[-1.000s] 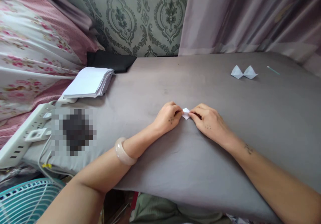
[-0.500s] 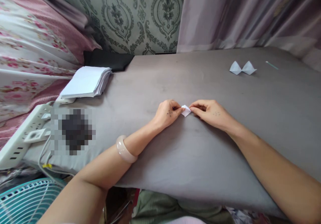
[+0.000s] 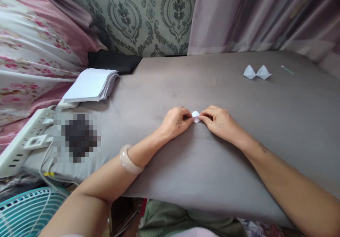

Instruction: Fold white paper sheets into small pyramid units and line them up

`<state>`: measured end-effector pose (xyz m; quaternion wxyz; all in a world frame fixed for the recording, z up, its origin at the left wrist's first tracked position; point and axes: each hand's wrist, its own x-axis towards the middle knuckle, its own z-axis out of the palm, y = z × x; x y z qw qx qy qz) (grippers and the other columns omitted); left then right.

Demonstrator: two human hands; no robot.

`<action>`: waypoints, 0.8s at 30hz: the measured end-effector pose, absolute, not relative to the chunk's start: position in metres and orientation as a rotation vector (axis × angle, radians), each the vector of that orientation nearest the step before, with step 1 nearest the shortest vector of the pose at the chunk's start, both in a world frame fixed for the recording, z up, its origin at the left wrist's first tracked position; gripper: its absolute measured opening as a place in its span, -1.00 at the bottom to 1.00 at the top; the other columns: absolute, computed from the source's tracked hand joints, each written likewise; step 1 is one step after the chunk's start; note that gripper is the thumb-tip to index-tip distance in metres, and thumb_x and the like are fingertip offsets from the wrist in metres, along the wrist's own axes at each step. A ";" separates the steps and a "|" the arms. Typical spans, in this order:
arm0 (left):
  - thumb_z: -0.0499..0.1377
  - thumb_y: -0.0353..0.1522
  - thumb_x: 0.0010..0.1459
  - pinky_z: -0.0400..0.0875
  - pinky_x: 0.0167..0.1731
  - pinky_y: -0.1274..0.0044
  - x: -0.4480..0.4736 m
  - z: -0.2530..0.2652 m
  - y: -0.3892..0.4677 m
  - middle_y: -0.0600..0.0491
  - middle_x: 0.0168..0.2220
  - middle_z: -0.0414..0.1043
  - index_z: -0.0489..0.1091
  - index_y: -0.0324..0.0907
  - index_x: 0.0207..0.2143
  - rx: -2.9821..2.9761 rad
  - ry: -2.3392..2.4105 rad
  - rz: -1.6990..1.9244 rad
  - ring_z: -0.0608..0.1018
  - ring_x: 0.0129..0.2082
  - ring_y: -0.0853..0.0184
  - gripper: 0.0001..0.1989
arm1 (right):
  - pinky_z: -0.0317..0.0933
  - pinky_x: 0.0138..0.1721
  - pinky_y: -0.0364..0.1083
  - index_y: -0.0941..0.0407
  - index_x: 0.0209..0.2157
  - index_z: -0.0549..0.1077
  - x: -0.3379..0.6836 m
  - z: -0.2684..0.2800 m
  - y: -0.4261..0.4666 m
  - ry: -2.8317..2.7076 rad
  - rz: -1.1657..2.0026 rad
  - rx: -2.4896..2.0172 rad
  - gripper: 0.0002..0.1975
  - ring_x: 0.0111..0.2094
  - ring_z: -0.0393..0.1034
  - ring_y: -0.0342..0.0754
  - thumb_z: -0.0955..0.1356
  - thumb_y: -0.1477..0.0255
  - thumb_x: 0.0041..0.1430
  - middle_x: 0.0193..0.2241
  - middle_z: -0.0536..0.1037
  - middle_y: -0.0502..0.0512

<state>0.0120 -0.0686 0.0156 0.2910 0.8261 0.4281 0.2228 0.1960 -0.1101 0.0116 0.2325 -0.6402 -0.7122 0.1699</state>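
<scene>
A small folded white paper [image 3: 196, 116] is held between my two hands, just above the middle of the grey cloth surface [image 3: 186, 169]. My left hand [image 3: 178, 121] pinches its left side between thumb and forefinger. On the opposite side, my right hand [image 3: 217, 122] grips the right edge with thumb and fingertips. The fingers cover parts of the paper, so its full shape cannot be made out. Two pointed folded paper pieces [image 3: 257, 73] stand side by side farther back on the right.
A stack of white paper [image 3: 89, 84] lies at the left, before a black folded item [image 3: 115, 62]. Nearer are a white power strip [image 3: 25, 139] with cables and a blurred patch [image 3: 81, 137]. A turquoise fan [image 3: 29, 212] stands lower left. A thin green stick [image 3: 288, 70] rests far right.
My right hand has shifted slightly left and turned, covering more of the paper's right side. Less of the paper shows between the hands now. The left hand stays nearly in place.
</scene>
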 end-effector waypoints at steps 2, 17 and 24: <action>0.21 -0.34 0.14 0.35 -0.36 0.56 0.013 0.015 -0.069 -0.01 -0.36 0.50 0.54 -0.23 -0.39 2.212 1.163 0.593 0.46 -0.42 0.38 -0.85 | 0.19 -0.30 -0.09 0.07 -0.37 0.55 0.195 0.012 -0.110 -1.961 0.472 -1.800 -0.76 -0.37 0.37 -0.09 0.26 0.35 0.22 -0.31 0.53 0.08; 0.14 -0.33 0.18 0.36 -0.32 0.50 0.023 0.008 -0.065 -0.01 -0.42 0.48 0.52 -0.23 -0.41 2.185 1.311 0.538 0.45 -0.42 0.35 -0.79 | 0.20 -0.33 -0.10 0.07 -0.38 0.56 0.200 0.011 -0.103 -1.941 0.600 -1.823 -0.73 -0.37 0.39 -0.07 0.24 0.33 0.22 -0.34 0.56 0.09; 0.12 -0.36 0.17 0.39 -0.26 0.45 0.024 0.005 -0.066 -0.03 -0.39 0.47 0.50 -0.23 -0.41 2.225 1.335 0.537 0.46 -0.37 0.31 -0.81 | 0.20 -0.39 -0.11 0.08 -0.46 0.52 0.192 0.011 -0.101 -1.869 0.505 -1.933 -0.80 -0.42 0.40 -0.06 0.28 0.36 0.13 -0.38 0.57 0.10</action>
